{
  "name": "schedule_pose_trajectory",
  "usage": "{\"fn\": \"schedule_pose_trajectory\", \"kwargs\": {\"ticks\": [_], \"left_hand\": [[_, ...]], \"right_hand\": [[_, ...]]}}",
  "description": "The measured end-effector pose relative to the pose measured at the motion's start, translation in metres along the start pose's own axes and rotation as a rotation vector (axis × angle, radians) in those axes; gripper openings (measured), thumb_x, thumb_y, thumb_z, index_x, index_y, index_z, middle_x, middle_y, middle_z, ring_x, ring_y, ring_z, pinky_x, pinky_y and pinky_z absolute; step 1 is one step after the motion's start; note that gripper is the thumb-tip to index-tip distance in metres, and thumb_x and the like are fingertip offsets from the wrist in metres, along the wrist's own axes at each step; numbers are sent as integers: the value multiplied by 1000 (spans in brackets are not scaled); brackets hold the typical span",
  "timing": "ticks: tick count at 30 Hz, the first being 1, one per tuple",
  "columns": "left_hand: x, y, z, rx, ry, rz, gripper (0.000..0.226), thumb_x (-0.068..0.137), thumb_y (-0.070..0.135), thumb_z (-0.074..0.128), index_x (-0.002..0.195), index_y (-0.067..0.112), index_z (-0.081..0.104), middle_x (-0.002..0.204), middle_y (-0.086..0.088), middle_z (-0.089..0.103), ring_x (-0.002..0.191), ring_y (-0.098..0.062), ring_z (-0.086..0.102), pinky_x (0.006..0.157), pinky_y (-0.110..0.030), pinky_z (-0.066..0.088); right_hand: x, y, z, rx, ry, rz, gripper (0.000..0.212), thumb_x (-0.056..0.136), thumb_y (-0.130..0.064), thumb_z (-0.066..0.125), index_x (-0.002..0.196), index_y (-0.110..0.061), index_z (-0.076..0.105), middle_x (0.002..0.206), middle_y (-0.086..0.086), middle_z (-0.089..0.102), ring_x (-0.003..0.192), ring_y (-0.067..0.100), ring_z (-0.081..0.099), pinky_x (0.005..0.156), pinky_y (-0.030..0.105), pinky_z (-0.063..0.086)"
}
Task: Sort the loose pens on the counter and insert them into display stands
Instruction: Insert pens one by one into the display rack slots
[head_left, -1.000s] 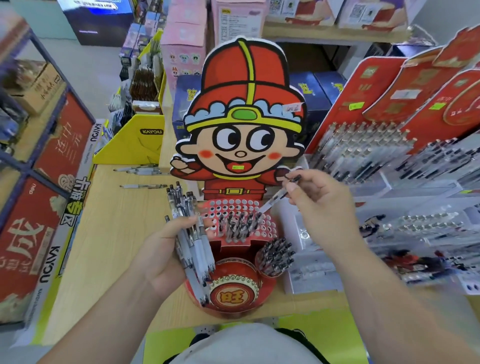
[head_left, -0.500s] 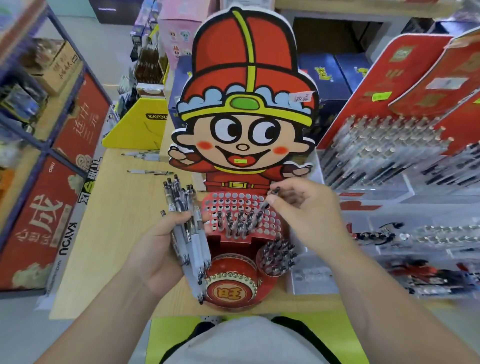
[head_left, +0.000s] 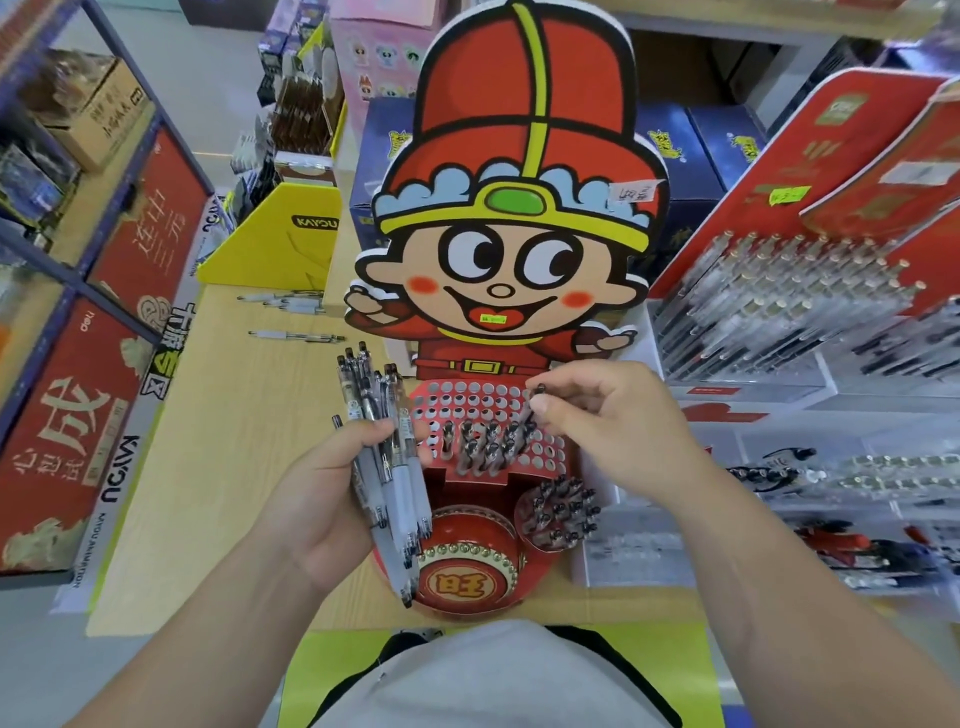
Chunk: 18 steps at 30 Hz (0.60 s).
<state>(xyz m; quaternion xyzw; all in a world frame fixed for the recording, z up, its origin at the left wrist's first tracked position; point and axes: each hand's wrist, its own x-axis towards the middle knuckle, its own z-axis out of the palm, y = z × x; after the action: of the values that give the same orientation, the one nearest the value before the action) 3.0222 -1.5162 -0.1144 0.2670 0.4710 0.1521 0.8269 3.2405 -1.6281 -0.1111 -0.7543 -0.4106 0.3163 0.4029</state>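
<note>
**Pen poised at the cartoon display stand**

Right hand (head_left: 613, 421) pinched one slim pen (head_left: 531, 410) near its dark upper end between thumb and fingertips. The pen was tilted, with its lower end down at the perforated red panel (head_left: 483, 400) of the cardboard display stand (head_left: 511, 218), apparently aimed at a hole beside the short rows of pens already seated there. Whether the tip had entered a hole could not be told. Left hand (head_left: 322, 499) was clamped round a bundle of pens (head_left: 384, 452), clickers up and tips down, fanned against the palm. That grip probably kept the stock close for feeding one at a time. The hands were apart, on either side of the panel.

The stand was a glossy die-cut cartoon figure in a red and yellow hat. At its foot sat a rounded red drum (head_left: 467, 566) ringed with pale beads, and beside that a small round cup (head_left: 558, 514) packed with dark pen tops. The pens had clear plastic barrels, frosted whitish grips and black ends. Several loose pens (head_left: 296, 336) lay on the pale wood-grain counter (head_left: 218, 467) beyond the left hand, not yet sorted. Clear tiered racks (head_left: 779, 301) of more pens stood to the right, blurred.
</note>
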Motion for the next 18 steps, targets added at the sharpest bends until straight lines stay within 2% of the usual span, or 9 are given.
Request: {"fn": "schedule_pose_trajectory", "kwargs": {"ticks": [4, 6, 9, 12, 18], "left_hand": [[2, 0, -1, -25, 5, 5, 19, 75, 22, 64, 80, 16, 82, 91, -6, 74, 73, -18, 68, 74, -39, 48], [2, 1, -1, -17, -3, 1, 19, 76, 22, 64, 80, 15, 81, 91, -7, 74, 73, -18, 68, 73, -40, 48], [3, 1, -3, -4, -14, -15, 20, 78, 23, 64, 83, 13, 80, 87, -9, 72, 70, -18, 68, 72, -40, 47], [2, 2, -4, 12, -28, -29, 22, 81, 24, 62, 86, 11, 79, 85, -10, 70, 68, -19, 66, 72, -39, 47], [-3, 1, -1, 25, -16, -22, 20, 78, 23, 64, 87, 13, 80, 88, -6, 74, 70, -15, 70, 76, -39, 50]], "right_hand": [[2, 1, 2, 8, 26, 28, 10, 87, -20, 76, 94, -28, 78, 86, -8, 76, 83, 15, 73, 81, 45, 60], [3, 1, 4, -66, 8, 38, 9, 86, -21, 77, 94, -24, 79, 86, -10, 76, 82, 9, 72, 81, 41, 61], [3, 1, 7, -156, -26, 74, 12, 87, -23, 77, 99, -24, 79, 91, -13, 75, 83, 0, 70, 83, 35, 60], [4, 1, 6, -130, -34, 100, 15, 87, -24, 77, 102, -25, 79, 93, -13, 75, 86, 1, 70, 86, 37, 60], [7, -3, 3, -220, -91, 67, 18, 89, -24, 75, 106, -25, 77, 96, -15, 73, 88, -2, 68, 86, 28, 58]]}}
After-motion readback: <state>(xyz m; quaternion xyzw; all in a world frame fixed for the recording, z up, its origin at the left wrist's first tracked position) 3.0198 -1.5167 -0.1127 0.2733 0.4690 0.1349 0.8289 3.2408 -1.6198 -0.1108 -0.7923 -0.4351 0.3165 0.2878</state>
